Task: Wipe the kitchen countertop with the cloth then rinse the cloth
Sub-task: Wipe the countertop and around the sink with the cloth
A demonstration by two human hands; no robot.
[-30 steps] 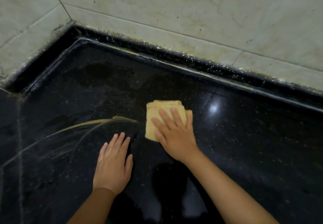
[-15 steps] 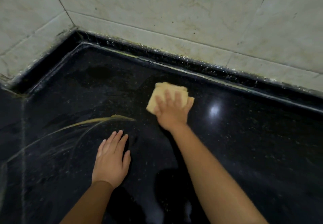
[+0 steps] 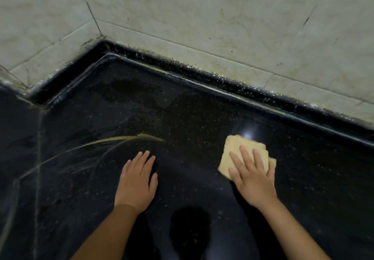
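Black speckled stone bench (image 3: 202,118), glossy, with a light glare spot just beyond my right hand (image 3: 254,180). My right hand lies flat on the folded yellow cloth (image 3: 235,152), fingers straight and slightly spread, palm pressing it down onto the bench. No curl, no pinch, just flat pressure. Cloth sticks out past my fingertips and to the thumb side; one corner also shows past the little finger. It is a folded square, several layers visible at the far edge.

My left hand (image 3: 137,180) rests flat on the bare bench, well apart from the cloth, fingers straight and close together, holding nothing.

Just past my left fingertips runs a thin yellowish streak (image 3: 129,139), curving away to the left of that hand, with fainter smear lines below it. A seam in the stone (image 3: 38,158) lies further left of that.

Beyond both hands the bench ends at a raised black edge strip (image 3: 222,81), grimy along the joint, then pale tiled wall (image 3: 222,26) meeting in a corner up and left of my left hand. Dark shadow patch on the bench between my forearms.
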